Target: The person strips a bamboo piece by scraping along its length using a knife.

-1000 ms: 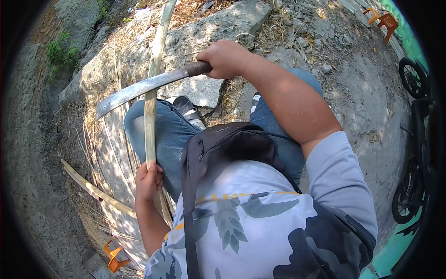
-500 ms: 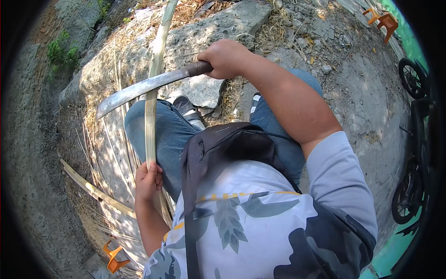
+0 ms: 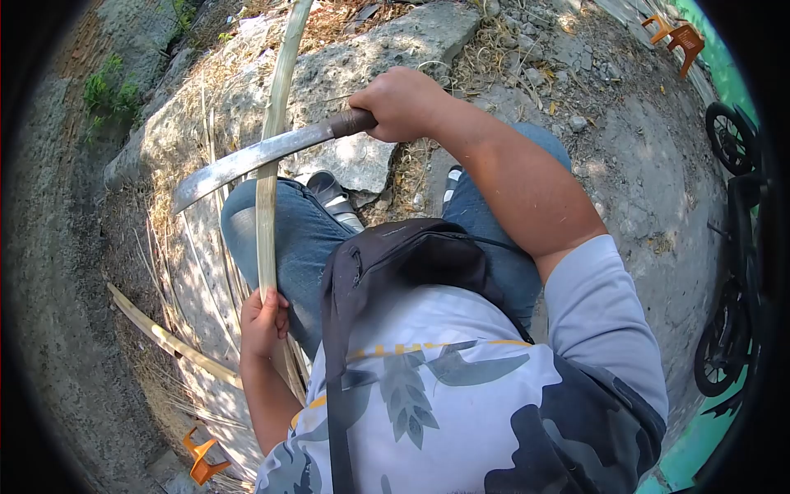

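While the left hand (image 3: 263, 319) pinches the strip (image 3: 267, 222) low down, thumb on top and fingers curled in, the right hand (image 3: 397, 103) has a full fist round the handle (image 3: 352, 123) of the machete (image 3: 230, 169). Both grips look firm.

Strip runs from the left hand up over the left thigh and out past the top of the view, leaning slightly right at the top. Machete lies across it, roughly square, just above the left knee (image 3: 247, 210); tip points left and a bit down. Blade passes in front of the strip. Can't tell whether the edge bites in or only rests there.

Right arm reaches across above the right knee (image 3: 543, 144). Bag (image 3: 403, 259) sits at the waist, between the arms.

Around: stone slab (image 3: 346, 66) ahead, partly behind the strip and right hand. Thin slats (image 3: 197, 255) on the ground left of the left knee. Curved piece (image 3: 169, 336) left of the left forearm. Orange stool (image 3: 202, 457) lower left, more orange plastic (image 3: 686, 45) upper right. Bike (image 3: 724, 337) at far right, by green sheeting (image 3: 691, 449).
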